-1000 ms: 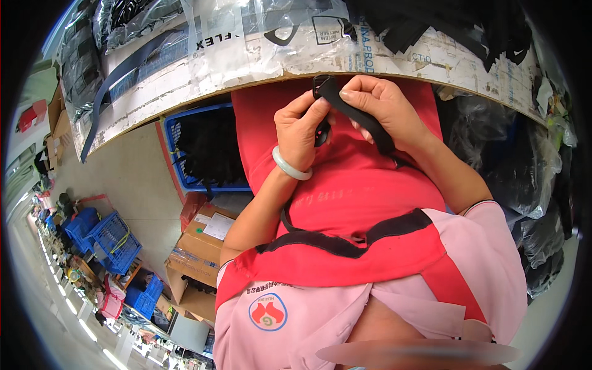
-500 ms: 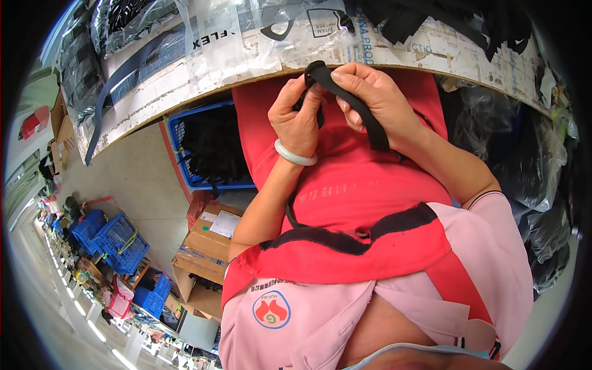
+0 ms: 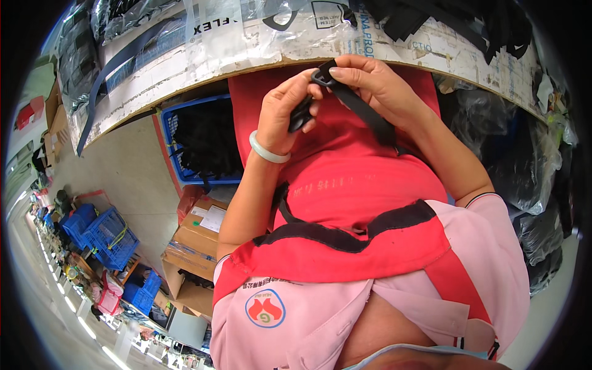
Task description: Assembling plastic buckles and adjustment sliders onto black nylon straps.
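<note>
Over my lap, just below the table edge, my left hand is closed on a black plastic buckle. A second dark, glossy piece shows under its fingers; whether it belongs to the same buckle is unclear. My right hand pinches a black webbing strap between thumb and fingers, close beside the buckle. A short end of the strap stands up at the buckle, and its longer part hangs down under my right palm. A pale bangle circles my left wrist.
The worn worktable curves across ahead, with plastic bags, a dark blue strap and black straps on it. Below it stands a blue crate of black material. Cardboard boxes are at left, bagged goods at right.
My left hand has shifted slightly left and turned, so the buckle's frame and the dark piece show more. My right hand has moved a little up and grips the strap's end by the buckle.
</note>
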Demonstrator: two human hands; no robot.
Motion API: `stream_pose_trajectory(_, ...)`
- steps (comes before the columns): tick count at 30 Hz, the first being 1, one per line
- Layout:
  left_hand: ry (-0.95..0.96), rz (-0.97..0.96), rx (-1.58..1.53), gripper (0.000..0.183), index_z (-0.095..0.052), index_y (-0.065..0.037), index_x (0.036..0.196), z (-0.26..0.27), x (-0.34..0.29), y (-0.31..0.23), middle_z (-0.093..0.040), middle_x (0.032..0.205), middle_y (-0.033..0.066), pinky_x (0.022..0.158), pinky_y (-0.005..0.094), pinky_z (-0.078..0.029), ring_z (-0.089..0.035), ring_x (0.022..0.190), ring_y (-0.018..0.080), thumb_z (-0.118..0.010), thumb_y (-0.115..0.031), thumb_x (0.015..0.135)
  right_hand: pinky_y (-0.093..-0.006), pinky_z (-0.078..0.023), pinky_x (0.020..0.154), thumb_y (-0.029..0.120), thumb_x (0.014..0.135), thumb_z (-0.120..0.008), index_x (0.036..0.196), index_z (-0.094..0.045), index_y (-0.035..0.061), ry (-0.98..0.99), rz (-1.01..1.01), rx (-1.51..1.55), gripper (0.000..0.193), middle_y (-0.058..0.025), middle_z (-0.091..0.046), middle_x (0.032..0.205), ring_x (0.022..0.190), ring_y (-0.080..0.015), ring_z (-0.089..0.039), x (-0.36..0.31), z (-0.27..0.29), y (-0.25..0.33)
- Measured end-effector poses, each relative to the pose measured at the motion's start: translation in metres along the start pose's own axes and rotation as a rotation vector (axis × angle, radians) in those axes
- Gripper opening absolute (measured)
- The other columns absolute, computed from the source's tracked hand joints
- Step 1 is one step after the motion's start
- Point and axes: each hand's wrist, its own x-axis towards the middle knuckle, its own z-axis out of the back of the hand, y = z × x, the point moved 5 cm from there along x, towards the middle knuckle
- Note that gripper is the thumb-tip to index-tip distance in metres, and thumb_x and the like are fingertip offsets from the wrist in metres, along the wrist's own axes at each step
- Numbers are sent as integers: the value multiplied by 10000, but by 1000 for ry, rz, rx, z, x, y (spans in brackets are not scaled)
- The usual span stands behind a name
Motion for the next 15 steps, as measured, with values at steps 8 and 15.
stream_pose_trajectory(8, -170, -73, 15, 241, -668, 25, 1065, -10, -6, -4, -635, 700, 56, 416, 212, -417, -547, 494, 98, -656, -158, 909, -193, -473, 709, 72, 909, -639, 968, -658, 5, -66, 945, -877, 90, -8, -592, 921, 798, -71, -583, -34, -42, 45)
stream_pose_trajectory(15, -253, -237, 212, 216, -696, 15, 1037, -8, -10, -8, -656, 716, 39, 433, 187, -390, -556, 527, 62, -699, -130, 877, -183, -468, 506, 102, 884, -674, 925, -572, 24, -243, 185, -641, 134, 14, -570, 685, 567, -46, -561, -23, -15, 24)
